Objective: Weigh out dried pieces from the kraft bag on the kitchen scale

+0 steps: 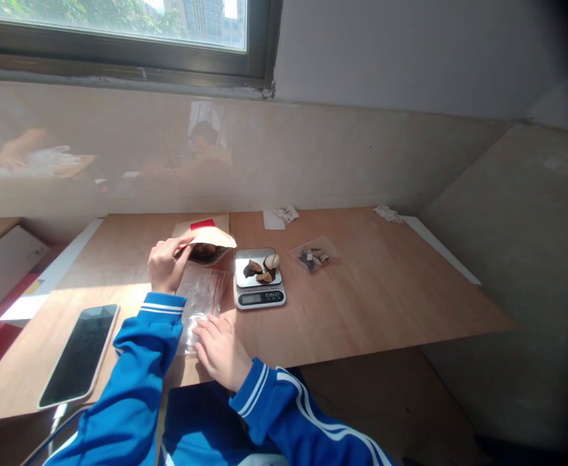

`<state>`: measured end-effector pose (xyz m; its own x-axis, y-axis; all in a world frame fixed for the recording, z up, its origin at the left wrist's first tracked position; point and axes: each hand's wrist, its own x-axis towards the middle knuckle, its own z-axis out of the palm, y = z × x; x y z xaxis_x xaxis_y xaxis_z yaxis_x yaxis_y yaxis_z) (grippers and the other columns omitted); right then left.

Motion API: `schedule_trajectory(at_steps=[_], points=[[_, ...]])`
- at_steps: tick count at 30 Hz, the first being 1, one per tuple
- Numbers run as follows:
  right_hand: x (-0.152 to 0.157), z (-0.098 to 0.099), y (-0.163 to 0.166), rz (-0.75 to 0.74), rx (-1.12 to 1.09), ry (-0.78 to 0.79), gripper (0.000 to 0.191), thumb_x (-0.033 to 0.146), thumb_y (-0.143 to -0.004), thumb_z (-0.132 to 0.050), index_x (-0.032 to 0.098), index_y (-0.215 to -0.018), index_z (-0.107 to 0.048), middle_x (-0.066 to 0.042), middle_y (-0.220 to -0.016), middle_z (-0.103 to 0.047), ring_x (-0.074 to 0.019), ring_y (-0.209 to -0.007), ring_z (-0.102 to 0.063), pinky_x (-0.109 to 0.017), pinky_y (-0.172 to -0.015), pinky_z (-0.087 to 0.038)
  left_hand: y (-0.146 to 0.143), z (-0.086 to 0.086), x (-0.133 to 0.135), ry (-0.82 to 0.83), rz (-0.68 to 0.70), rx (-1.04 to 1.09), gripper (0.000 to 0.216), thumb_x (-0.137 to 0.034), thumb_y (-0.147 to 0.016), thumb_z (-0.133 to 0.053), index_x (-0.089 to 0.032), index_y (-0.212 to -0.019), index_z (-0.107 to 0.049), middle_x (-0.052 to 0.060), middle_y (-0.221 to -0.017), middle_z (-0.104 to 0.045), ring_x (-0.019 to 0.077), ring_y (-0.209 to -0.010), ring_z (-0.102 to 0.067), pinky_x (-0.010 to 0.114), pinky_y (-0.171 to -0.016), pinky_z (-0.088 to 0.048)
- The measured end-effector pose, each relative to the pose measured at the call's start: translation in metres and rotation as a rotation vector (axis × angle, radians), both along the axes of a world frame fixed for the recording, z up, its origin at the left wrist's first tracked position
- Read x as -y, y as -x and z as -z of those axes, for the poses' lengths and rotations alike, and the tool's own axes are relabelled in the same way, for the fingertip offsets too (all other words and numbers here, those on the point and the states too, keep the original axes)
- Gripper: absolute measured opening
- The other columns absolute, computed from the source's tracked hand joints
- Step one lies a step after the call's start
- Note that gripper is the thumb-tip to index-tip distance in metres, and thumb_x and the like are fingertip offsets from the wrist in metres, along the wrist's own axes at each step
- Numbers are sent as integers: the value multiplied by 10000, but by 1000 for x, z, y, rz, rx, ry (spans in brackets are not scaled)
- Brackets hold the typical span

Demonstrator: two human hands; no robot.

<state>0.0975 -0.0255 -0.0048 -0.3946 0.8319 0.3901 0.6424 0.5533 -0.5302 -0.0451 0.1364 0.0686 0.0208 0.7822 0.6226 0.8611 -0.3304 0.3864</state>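
On the far left of the pale wooden bench [381, 304] lies a black smartphone with a tan edge [79, 356], apart from the work. The left hand [166, 264], fingers curled and partly closed, pinches the edge of a folded brown kraft-paper envelope [211, 236] with a red label [202, 224], lifting its flap over dark chunks [204, 252]. Holding only the paper edge keeps the fingers clear of those chunks. Nearer the body, the right hand [220, 353] lies open and nearly flat on a clear zip-top plastic bag [199, 304], a good way to stop the film sliding. To the right, a silver digital scale [259, 278] carries dark brown pieces and one pale rounded piece [272, 261]. Beyond it lies a small clear bag of mixed pieces [313, 255], and crumpled white tissues [286, 213] sit along the back.
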Motion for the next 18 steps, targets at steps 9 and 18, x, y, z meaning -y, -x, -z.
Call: schedule_trajectory(at_steps=[9, 18], points=[[-22, -40, -6, 118, -254, -105, 399, 160, -915, -392, 151, -1296, -509, -112, -1312, -503, -200, -1255, -434, -383, -1074, -387, -16, 13, 34, -161, 71, 207, 248, -384, -855, -597, -207, -961, -737, 40, -841, -699, 162, -764, -563, 257, -670, -485], [-75, -58, 6, 144, 5, -56, 268, 79, -858, -447, 145, -1015, -654, -113, -1162, -605, -216, -1087, -534, -339, -961, -469, -8, 15, 43, -179, 124, 187, 235, -347, -866, -592, -225, -1004, -737, 41, -822, -706, 151, -727, -569, 258, -661, -476]])
